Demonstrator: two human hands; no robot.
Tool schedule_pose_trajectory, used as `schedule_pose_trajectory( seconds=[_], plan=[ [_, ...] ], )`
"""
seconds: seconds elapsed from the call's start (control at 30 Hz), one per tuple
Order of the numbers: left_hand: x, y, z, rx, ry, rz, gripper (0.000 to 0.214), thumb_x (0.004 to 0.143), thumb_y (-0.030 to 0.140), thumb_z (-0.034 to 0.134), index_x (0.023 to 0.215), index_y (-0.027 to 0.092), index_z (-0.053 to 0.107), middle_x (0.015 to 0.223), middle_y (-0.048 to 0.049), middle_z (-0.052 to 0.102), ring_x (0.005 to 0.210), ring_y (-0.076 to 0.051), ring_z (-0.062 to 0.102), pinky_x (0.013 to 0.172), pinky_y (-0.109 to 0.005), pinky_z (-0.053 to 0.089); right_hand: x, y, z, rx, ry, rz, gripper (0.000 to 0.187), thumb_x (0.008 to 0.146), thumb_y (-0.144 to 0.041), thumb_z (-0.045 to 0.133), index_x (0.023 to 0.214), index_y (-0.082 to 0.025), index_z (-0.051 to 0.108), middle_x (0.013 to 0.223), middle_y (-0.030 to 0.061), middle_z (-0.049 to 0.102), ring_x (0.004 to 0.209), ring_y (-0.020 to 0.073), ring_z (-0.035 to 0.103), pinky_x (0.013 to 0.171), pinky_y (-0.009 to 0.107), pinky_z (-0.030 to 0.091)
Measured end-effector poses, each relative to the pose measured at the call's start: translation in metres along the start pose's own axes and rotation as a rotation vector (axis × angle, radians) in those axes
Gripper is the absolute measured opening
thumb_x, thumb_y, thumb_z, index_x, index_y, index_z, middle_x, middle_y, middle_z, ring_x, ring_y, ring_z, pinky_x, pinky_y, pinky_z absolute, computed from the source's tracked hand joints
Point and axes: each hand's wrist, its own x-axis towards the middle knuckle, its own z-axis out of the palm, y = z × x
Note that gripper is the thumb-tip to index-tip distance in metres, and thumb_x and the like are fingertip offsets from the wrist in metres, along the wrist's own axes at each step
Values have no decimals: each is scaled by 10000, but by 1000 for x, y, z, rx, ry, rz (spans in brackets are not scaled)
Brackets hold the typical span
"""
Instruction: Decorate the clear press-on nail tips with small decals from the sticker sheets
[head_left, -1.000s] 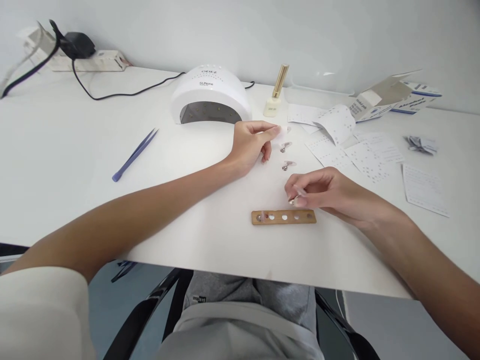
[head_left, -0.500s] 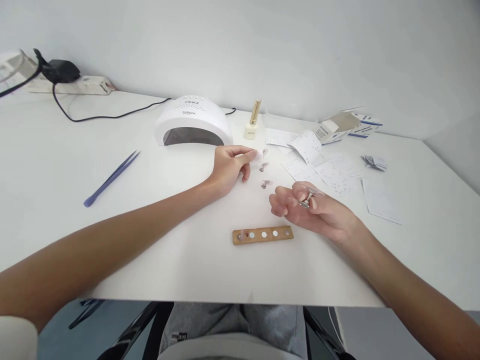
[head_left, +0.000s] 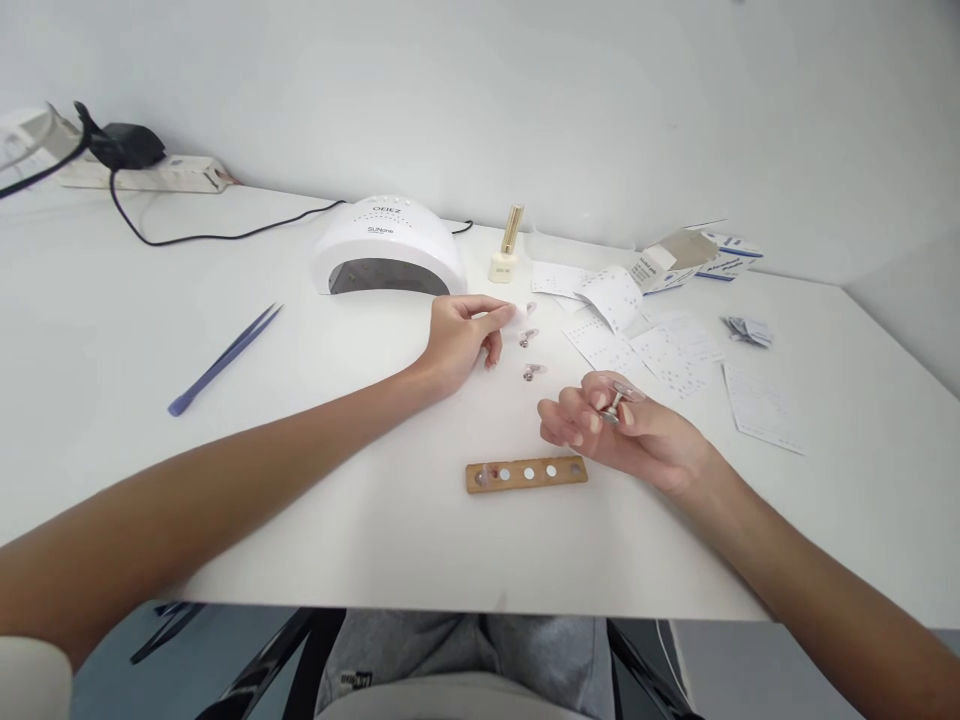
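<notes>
My left hand [head_left: 463, 345] rests on the white table, thumb and forefinger pinched on a small white pad [head_left: 519, 316]. Just to its right lie several clear nail tips with metal bits, such as this nail tip [head_left: 533, 372]. My right hand [head_left: 619, 430] is raised above the table, its fingers closed round a small metal nail tip stand [head_left: 612, 405] with a clear tip on top. Below it lies a wooden strip [head_left: 528, 475] with round light discs set along it; a clear piece sits at its left end.
Behind my left hand stand a white nail lamp [head_left: 390, 240] and a polish bottle [head_left: 503, 264]. Purple tweezers [head_left: 225, 360] lie at left. Printed paper sheets [head_left: 604, 340], an opened box [head_left: 679, 258] and a crumpled wrapper [head_left: 748, 331] are at right. A power strip [head_left: 176, 174] sits far left.
My right hand has turned slightly, and the nail tip stand in it is a little more upright. My left hand holds nearly the same place. The view has shifted slightly.
</notes>
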Motion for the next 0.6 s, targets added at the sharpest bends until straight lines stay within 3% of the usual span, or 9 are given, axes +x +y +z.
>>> schedule_pose_trajectory(
  seconds=[0.33,0.6],
  plan=[
    [1,-2,1,10,-5,11,121,735,215,682,658,125,661,408,24,507,303,-87,458,338,-237,329,1,1,-1,20,-41,-63,91,670,-360,775,699,-288,727,624,-24,522,627,117,470,617,274,386],
    [1,-3,2,5,-13,40,103,739,185,675,655,126,658,422,34,499,305,-93,471,323,-232,317,0,-11,-6,-244,118,-85,53,701,-278,761,696,-245,719,713,-2,641,679,128,564,688,306,453]
  ],
)
